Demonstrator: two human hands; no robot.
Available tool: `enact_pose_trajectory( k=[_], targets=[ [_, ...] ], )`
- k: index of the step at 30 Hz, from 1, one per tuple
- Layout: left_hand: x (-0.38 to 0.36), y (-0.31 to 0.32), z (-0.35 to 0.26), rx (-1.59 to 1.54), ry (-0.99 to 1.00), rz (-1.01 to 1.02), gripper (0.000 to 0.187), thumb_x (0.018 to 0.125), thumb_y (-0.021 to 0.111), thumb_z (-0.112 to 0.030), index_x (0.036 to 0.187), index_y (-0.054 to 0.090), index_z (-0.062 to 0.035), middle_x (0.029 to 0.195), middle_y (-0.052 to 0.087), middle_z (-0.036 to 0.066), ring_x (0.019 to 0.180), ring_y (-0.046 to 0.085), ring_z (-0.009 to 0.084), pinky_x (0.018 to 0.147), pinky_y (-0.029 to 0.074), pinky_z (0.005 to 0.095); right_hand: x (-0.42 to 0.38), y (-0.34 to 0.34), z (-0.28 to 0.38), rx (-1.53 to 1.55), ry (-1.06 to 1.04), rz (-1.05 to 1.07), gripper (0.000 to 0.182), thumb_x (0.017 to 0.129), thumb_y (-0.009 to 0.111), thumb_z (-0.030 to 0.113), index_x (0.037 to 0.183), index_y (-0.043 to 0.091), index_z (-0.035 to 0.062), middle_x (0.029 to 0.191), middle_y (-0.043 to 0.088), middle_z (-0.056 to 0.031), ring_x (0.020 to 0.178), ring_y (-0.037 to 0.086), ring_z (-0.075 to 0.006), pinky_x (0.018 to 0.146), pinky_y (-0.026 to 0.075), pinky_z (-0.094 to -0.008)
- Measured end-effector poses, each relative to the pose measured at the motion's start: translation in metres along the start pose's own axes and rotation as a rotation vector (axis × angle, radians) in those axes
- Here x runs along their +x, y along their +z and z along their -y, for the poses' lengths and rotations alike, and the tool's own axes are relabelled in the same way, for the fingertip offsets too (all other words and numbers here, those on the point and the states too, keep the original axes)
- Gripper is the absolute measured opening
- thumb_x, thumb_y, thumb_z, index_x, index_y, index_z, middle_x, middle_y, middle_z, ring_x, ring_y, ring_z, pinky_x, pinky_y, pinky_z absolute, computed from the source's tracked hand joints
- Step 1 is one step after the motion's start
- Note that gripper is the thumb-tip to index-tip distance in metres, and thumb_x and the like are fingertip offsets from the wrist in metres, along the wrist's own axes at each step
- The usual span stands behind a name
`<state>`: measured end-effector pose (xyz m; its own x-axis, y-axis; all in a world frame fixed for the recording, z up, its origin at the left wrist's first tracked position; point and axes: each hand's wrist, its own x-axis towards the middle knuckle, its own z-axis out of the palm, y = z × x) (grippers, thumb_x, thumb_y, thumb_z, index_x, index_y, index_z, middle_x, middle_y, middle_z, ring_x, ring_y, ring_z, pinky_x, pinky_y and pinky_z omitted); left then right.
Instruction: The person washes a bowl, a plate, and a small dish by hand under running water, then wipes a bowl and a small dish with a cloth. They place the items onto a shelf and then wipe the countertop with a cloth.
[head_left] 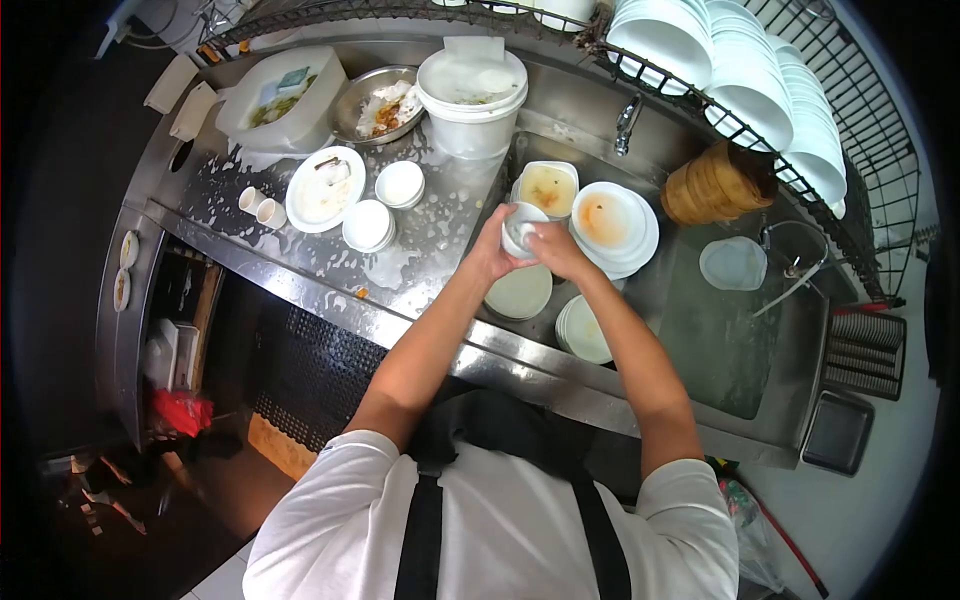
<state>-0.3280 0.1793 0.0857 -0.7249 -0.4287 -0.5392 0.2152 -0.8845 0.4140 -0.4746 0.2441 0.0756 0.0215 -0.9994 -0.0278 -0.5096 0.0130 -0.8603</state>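
A small white bowl (pixel 521 226) is held between my two hands over the left side of the sink. My left hand (pixel 493 245) grips it from the left, and my right hand (pixel 556 248) has its fingers on the right rim. Just behind the bowl is a squarish dish (pixel 549 188) with yellowish residue. To the right, stained white plates (pixel 612 222) are stacked. Nearer my body sit a round pale bowl (pixel 520 294) and a stack of bowls (pixel 585 330), partly hidden by my right forearm.
On the steel counter (pixel 300 262) stand small bowls (pixel 370 226), a soiled plate (pixel 325 189), a white bucket (pixel 472 105), a metal bowl (pixel 378 104) and a plastic tub (pixel 282 100). A faucet (pixel 627 124) and wire rack (pixel 690 92) rise behind the sink; brown baskets (pixel 715 184) are right.
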Motion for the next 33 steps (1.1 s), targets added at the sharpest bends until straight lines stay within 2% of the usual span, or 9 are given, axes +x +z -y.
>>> enact_pose_trajectory(
  k=[2,5,9,13,20,23,26,29,33],
  targets=[
    [-0.005,-0.009,0.000,-0.033,0.006,0.051,0.049,0.092,0.048,-0.038,0.130,0.053,-0.0070,0.122,0.062,0.016,0.106,0.065,0.0304,0.086,0.057,0.0507,-0.010,-0.022,0.035,-0.499,-0.105,0.172,0.030,0.079,0.061,0.017,0.105,0.068,0.0030,0.084,0.066,-0.0156,0.083,0.062,-0.0354,0.078,0.050,-0.0449],
    [0.000,-0.026,0.009,0.025,0.032,0.023,0.047,0.087,0.048,-0.020,0.131,0.052,-0.0067,0.124,0.060,0.017,0.109,0.063,0.0308,0.089,0.055,0.0508,-0.029,-0.031,0.063,-0.601,-0.374,-0.015,0.029,0.078,0.062,0.014,0.105,0.070,0.0059,0.084,0.065,-0.0125,0.085,0.061,-0.0331,0.079,0.050,-0.0442],
    [0.004,-0.033,0.011,0.075,0.206,-0.074,0.044,0.086,0.052,-0.001,0.130,0.053,-0.0048,0.122,0.062,0.015,0.109,0.065,0.0278,0.086,0.059,0.0427,-0.052,-0.010,0.061,-0.420,-0.289,-0.712,0.033,0.081,0.059,0.007,0.112,0.069,0.0076,0.104,0.064,-0.0133,0.098,0.059,-0.0352,0.087,0.048,-0.0437],
    [-0.008,-0.021,0.013,0.317,0.192,0.017,0.035,0.087,0.070,-0.011,0.120,0.061,-0.0023,0.107,0.069,0.008,0.090,0.070,0.0188,0.079,0.059,0.0328,-0.049,0.022,0.074,-0.409,-0.364,-0.799,0.027,0.091,0.056,0.010,0.115,0.067,0.0021,0.111,0.065,-0.0173,0.109,0.059,-0.0362,0.096,0.046,-0.0415],
    [-0.019,0.010,0.010,0.487,0.218,0.088,0.040,0.092,0.069,-0.026,0.123,0.061,-0.0028,0.106,0.068,0.007,0.088,0.067,0.0135,0.075,0.054,0.0280,0.009,-0.013,0.066,1.266,0.244,-0.335,0.031,0.099,0.054,0.027,0.108,0.065,-0.0003,0.096,0.069,-0.0125,0.085,0.068,-0.0254,0.082,0.053,-0.0349],
    [-0.018,0.021,0.007,0.298,0.288,0.027,0.033,0.093,0.066,-0.021,0.122,0.062,-0.0058,0.108,0.068,0.007,0.091,0.066,0.0153,0.077,0.054,0.0304,0.016,0.009,0.084,1.534,0.232,-0.299,0.033,0.100,0.052,0.027,0.116,0.060,-0.0006,0.097,0.068,-0.0142,0.090,0.068,-0.0269,0.087,0.054,-0.0402],
    [0.010,-0.005,0.010,0.054,0.496,-0.126,0.024,0.096,0.061,-0.015,0.119,0.059,-0.0093,0.105,0.068,0.006,0.090,0.066,0.0132,0.074,0.055,0.0293,0.025,0.069,0.038,1.730,-0.100,-0.229,0.039,0.102,0.046,0.028,0.128,0.053,-0.0002,0.127,0.058,-0.0198,0.115,0.060,-0.0336,0.097,0.051,-0.0496],
    [-0.008,-0.023,-0.017,0.191,0.790,-0.484,0.029,0.093,0.061,-0.010,0.120,0.059,0.0021,0.107,0.068,0.013,0.092,0.065,0.0212,0.081,0.053,0.0346,0.013,0.110,0.099,1.505,0.316,-0.841,0.039,0.103,0.045,0.024,0.132,0.050,-0.0009,0.138,0.050,-0.0172,0.128,0.049,-0.0271,0.102,0.044,-0.0444],
    [-0.043,-0.052,-0.055,0.756,1.006,-0.604,0.033,0.092,0.059,-0.010,0.120,0.056,0.0050,0.107,0.067,0.022,0.096,0.066,0.0298,0.084,0.051,0.0392,0.022,0.122,0.128,0.421,-0.056,-0.814,0.049,0.105,0.041,0.029,0.142,0.041,-0.0020,0.142,0.046,-0.0136,0.127,0.048,-0.0253,0.108,0.036,-0.0356]
  ],
)
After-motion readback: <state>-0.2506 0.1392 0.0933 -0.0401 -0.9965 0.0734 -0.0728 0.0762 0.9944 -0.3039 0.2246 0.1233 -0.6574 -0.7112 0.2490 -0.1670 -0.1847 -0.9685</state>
